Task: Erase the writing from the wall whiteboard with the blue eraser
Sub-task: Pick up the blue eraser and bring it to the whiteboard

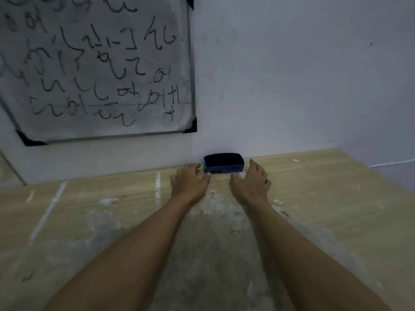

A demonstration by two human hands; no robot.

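Observation:
The blue eraser (224, 163) lies on the wooden table against the wall, felt side up. My left hand (190, 181) rests on the table just left of it, fingers spread, fingertips at the eraser's left end. On the other side, my right hand (252, 181) is open with fingers apart and nothing in it, close to the eraser's right end. The wall whiteboard (96, 63) hangs at the upper left, covered with black scribbled writing and grey smears.
The wooden table (336, 198) is worn, with pale scuffs and small white flakes on it. A grey wall (292, 75) stands behind, meeting a side wall at the far right corner. The whiteboard's metal frame has black corner caps (190, 127).

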